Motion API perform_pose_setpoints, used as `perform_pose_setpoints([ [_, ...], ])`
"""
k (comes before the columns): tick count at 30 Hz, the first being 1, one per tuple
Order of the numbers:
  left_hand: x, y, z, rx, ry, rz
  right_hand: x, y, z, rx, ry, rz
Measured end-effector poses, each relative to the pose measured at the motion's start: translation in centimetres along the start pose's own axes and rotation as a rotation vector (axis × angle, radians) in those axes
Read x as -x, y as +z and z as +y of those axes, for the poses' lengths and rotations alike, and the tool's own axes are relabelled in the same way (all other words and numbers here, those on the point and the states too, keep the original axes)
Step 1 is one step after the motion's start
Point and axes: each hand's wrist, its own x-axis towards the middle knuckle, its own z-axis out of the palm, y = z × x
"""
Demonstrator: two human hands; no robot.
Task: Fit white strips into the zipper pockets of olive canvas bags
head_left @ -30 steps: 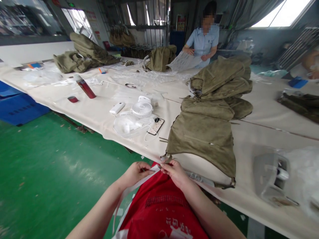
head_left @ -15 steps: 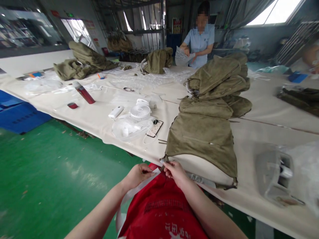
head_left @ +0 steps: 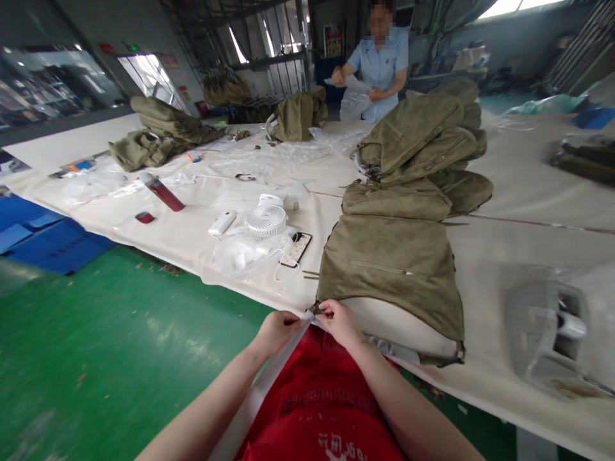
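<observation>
An olive-green fabric bag (head_left: pixel 384 250) lies on the table's near edge, its lower corner reaching toward me. At that corner my right hand (head_left: pixel 340 323) pinches a small dark buckle-like fitting (head_left: pixel 314 309), partly covered by the fingers. A white strap (head_left: pixel 271 381) runs from the fitting down to the lower left, across my red apron (head_left: pixel 331 397). Close beside the fitting, my left hand (head_left: pixel 277 331) is closed on the strap, thumb against fingers. How the strap passes through the fitting is too small to tell.
More olive bags (head_left: pixel 418 137) are stacked behind. On the left lie a phone (head_left: pixel 296 248), a white fan (head_left: pixel 266 219), plastic bags (head_left: pixel 240 250) and a red flask (head_left: pixel 164 193). A grey tape dispenser (head_left: pixel 542 333) stands right. Opposite, a co-worker (head_left: pixel 379 70) handles clear plastic.
Both hands have risen slightly toward the bag's corner, and the white strap now runs straighter and tighter. The co-worker has lifted one hand with the plastic. My view has shifted a little.
</observation>
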Motion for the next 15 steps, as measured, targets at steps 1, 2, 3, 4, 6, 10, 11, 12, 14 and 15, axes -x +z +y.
perform_pose_setpoints([
  [1, -0.3, 0.2, 0.2, -0.013, -0.001, 0.006, -0.1, 0.2, 0.5, -0.044, 0.005, -0.012],
  [2, -0.6, 0.3, 0.5, -0.026, -0.008, 0.014, -0.1, 0.4, 0.9, -0.093, 0.01, -0.024],
  [3, -0.8, 0.5, 0.6, -0.038, -0.02, 0.021, -0.1, 0.4, 1.2, -0.14, 0.013, -0.036],
  [4, -1.1, 0.7, 0.8, -0.051, -0.033, 0.027, -0.1, 0.5, 1.5, -0.181, 0.015, -0.047],
  [6, -1.5, 1.1, 1.0, -0.07, -0.05, 0.037, -0.1, 0.4, 1.7, -0.223, 0.022, -0.063],
  [10, -2.0, 1.6, 1.6, -0.121, -0.036, 0.053, -0.1, -0.1, 1.0, -0.193, 0.087, -0.092],
  [11, -2.1, 1.7, 1.8, -0.145, -0.03, 0.055, -0.1, -0.3, 0.7, -0.179, 0.103, -0.099],
  [12, -2.2, 1.7, 2.0, -0.171, -0.022, 0.055, -0.2, -0.5, 0.3, -0.165, 0.116, -0.107],
  [14, -2.5, 1.6, 2.3, -0.211, -0.008, 0.045, -0.5, -0.8, -0.3, -0.141, 0.136, -0.14],
  [15, -2.7, 1.5, 2.4, -0.214, -0.015, 0.034, -0.8, -0.9, -0.5, -0.141, 0.152, -0.172],
])
